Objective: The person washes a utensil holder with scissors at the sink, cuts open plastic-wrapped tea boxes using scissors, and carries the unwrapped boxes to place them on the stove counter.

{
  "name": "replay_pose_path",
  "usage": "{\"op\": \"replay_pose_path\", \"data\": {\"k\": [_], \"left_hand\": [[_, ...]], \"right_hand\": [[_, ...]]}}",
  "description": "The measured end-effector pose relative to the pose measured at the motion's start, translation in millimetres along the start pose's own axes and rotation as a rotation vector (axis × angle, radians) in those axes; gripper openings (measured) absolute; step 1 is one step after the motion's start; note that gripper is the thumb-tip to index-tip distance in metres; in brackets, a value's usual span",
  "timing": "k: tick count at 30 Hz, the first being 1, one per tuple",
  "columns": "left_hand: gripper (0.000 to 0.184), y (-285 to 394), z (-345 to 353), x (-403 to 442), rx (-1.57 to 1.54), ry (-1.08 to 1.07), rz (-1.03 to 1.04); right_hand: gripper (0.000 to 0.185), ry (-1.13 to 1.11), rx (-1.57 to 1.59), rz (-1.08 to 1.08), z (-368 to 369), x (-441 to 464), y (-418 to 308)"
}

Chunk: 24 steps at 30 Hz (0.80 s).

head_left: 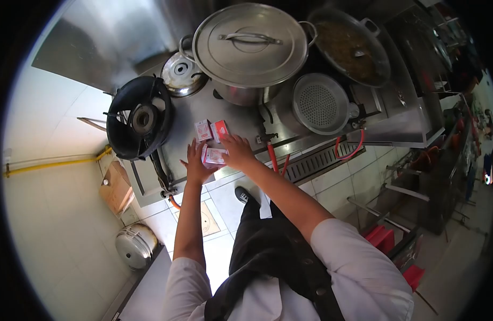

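Observation:
Three small card boxes lie close together on the steel counter near its front edge. One white and pink box (202,130) and one red box (219,128) are side by side. A third pink and white box (216,155) is nearer to me, between my hands. My left hand (196,165) is beside its left side, with the fingers stretched apart. My right hand (237,152) grips its right side, the fingertips reaching close to the red box. Part of the third box is hidden by my fingers.
A large lidded pot (251,48) stands behind the boxes. A black burner ring (141,120) and a round metal lid (182,72) are on the left. To the right are a perforated strainer (321,104) and a wide pan of brown food (350,51). Red hoses (272,158) hang at the front.

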State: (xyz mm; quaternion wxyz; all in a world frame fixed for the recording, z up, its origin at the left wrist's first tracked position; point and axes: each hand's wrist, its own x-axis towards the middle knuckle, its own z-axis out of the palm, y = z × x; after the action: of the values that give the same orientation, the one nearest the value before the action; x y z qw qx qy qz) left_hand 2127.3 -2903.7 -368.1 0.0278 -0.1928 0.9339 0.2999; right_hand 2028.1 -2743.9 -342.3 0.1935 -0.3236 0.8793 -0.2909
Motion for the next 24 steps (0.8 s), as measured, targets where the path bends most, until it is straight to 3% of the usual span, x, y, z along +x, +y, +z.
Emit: {"op": "replay_pose_path", "data": {"k": [4,5,7,8,9,10,11,12,14,17,19,21,23,24], "left_hand": [[0.100,40,-18,-49,0.003,0.105,-0.049],[0.092,34,-7,-64,-0.163,0.223,0.126],[0.083,35,30,-112,-0.218,0.214,0.046],[0.081,26,58,-145,-0.011,0.222,0.152],[0.079,39,75,-180,-0.008,-0.023,0.006],[0.081,35,109,-219,-0.272,-0.228,-0.120],[0.069,-13,195,-270,-0.335,-0.355,-0.143],[0.066,25,181,-294,-0.171,-0.641,-0.243],[0.059,79,181,-304,0.047,-0.870,-0.261],[0.049,129,194,-282,0.279,-0.968,-0.225],[0.043,170,203,-271,0.409,-0.988,-0.182],[0.038,206,222,-262,0.548,-0.996,-0.096],[0.033,250,241,-250,0.750,-1.011,0.083],[0.031,282,249,-241,0.861,-1.002,0.195]], "right_hand": [[0.048,0.131,0.177,-0.053,-3,-110,45],[0.049,0.089,0.222,-0.014,12,-152,73],[0.052,-0.232,0.246,0.269,11,-249,110],[0.052,-0.246,0.189,0.311,20,-307,135],[0.046,-0.534,0.250,0.344,13,-354,159],[0.044,-0.432,0.126,0.204,16,-413,185],[0.045,-0.408,0.061,0.252,54,-481,232],[0.049,-0.069,0.139,0.292,39,-523,241],[0.054,-0.070,0.319,0.688,-16,-560,256],[0.056,-0.448,0.268,0.766,-111,-579,296],[0.052,-0.291,0.243,0.451,-94,-600,381],[0.045,-0.105,0.226,0.571,-140,-598,430],[0.044,-0.029,0.278,0.724,-204,-575,419],[0.045,0.112,0.269,0.688,-233,-567,425]]}}
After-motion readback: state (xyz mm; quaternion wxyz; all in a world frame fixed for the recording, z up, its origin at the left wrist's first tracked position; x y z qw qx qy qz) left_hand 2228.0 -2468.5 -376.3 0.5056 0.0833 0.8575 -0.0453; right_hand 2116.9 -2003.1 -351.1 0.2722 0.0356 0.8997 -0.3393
